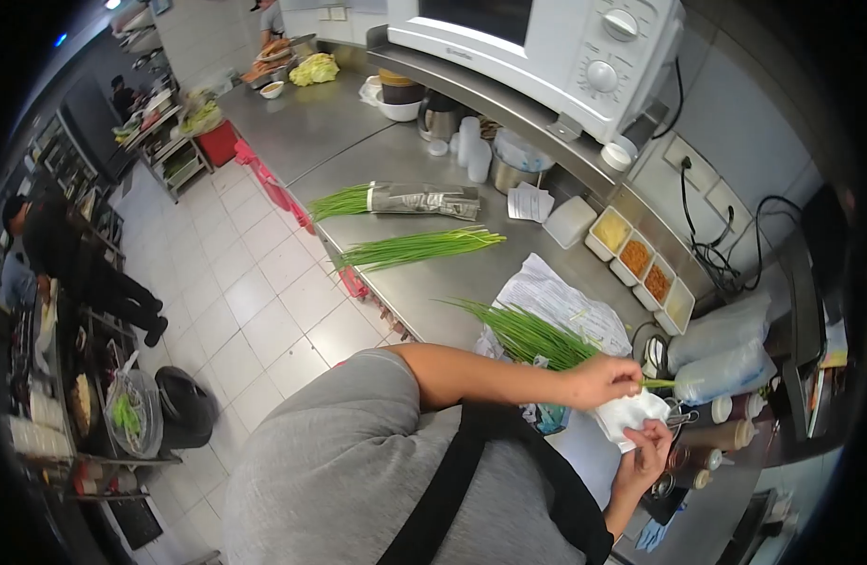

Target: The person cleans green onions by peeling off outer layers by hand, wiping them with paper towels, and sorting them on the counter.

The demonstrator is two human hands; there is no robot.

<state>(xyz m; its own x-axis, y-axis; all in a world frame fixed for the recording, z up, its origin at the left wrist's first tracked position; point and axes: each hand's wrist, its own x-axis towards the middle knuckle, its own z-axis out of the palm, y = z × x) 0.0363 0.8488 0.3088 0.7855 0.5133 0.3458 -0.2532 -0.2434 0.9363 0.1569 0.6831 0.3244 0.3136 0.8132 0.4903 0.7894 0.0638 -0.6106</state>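
Note:
My left hand (603,380) is closed in a pinch, with a green chive stalk (658,383) sticking out past its fingertips. Just below it, my right hand (648,450) grips a white paper towel (629,418) by its edge. A loose pile of long chives (537,336) lies beside my left forearm on a striped white cloth (579,306). Farther up the steel counter rests a second bunch of chives (419,248). Behind that is another bunch wrapped in newspaper (424,201), its green tips showing at the left.
A tray of small food containers (638,259) stands along the wall. Plastic-wrapped rolls (725,363) and sauce bottles (716,434) are to my right. A microwave (546,56) sits on the shelf above. Across the tiled floor, a person in dark clothes (76,250) stands near a black bin (184,407).

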